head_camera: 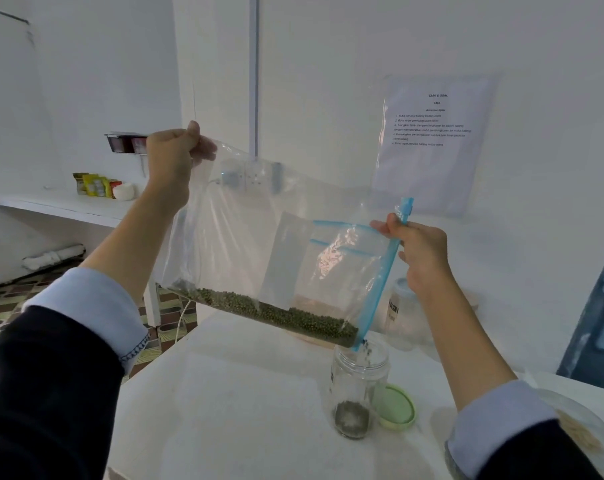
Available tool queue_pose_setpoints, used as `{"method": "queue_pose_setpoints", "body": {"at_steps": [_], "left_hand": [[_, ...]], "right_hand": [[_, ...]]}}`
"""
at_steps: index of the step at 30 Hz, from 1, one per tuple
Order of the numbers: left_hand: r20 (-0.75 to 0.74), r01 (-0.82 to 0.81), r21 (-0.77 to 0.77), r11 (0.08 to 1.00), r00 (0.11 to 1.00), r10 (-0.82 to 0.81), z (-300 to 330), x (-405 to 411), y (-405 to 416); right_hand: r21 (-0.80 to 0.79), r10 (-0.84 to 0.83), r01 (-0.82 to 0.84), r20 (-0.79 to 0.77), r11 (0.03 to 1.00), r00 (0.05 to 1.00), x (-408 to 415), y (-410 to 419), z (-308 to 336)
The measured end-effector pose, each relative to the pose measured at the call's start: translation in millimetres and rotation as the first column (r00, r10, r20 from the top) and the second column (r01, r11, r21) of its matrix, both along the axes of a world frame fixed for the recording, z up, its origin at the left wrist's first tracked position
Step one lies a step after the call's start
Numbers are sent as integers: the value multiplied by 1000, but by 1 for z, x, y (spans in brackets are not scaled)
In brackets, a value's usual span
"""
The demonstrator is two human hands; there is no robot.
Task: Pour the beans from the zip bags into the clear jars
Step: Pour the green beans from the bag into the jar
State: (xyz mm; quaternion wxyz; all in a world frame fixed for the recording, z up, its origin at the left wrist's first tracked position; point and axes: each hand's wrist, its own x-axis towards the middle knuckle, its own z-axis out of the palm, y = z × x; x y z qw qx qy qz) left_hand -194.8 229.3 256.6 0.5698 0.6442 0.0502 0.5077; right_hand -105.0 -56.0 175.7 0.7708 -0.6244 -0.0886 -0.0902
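1. I am watching the pour under way: the left hand (170, 152) is pinching the closed bottom corner of the zip bag (259, 230) and lifting it high at the far left, while the right hand (420, 252) is gripping the blue zip strip (385, 271) near its upper end, fingers curled round it.
2. The bag is hanging tilted, low end to the right, with the green mung beans (283, 315) lying in a band along its lower edge, well below both grips and between them.
3. The low corner of the bag's mouth is sitting just over the open clear jar (357, 386) on the white table (224, 410), and a thin stream of beans is falling through the neck; a shallow layer is lying on the jar's bottom.
4. To do this well, I would judge the left hand should be raising its corner slowly, so the beans slide in a narrow run and do not surge.
5. The right hand should be keeping the mouth narrow and centred over the jar's neck; the opening looks small, so any sideways drift risks a spill onto the table.
6. The green lid (396, 407) is lying just right of the jar, touching or nearly so; I cannot tell which.
7. Another jar (402, 310) is standing farther back, behind the right wrist.
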Motion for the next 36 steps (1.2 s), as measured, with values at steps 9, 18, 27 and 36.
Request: {"method": "queue_pose_setpoints", "body": {"at_steps": [9, 18, 27, 36], "left_hand": [[4, -8, -10, 1000, 1000, 8, 1, -1, 1], [4, -7, 2, 1000, 1000, 7, 1, 2, 0], [-10, 11, 46, 999, 1000, -11, 1, 5, -4], [-43, 49, 50, 998, 998, -47, -3, 7, -2]], "right_hand": [[40, 14, -15, 4, 999, 1000, 0, 0, -1], [77, 2, -2, -6, 997, 1000, 2, 0, -1], [41, 6, -6, -3, 999, 1000, 4, -2, -2], [15, -5, 5, -33, 1000, 999, 6, -3, -5]]}}
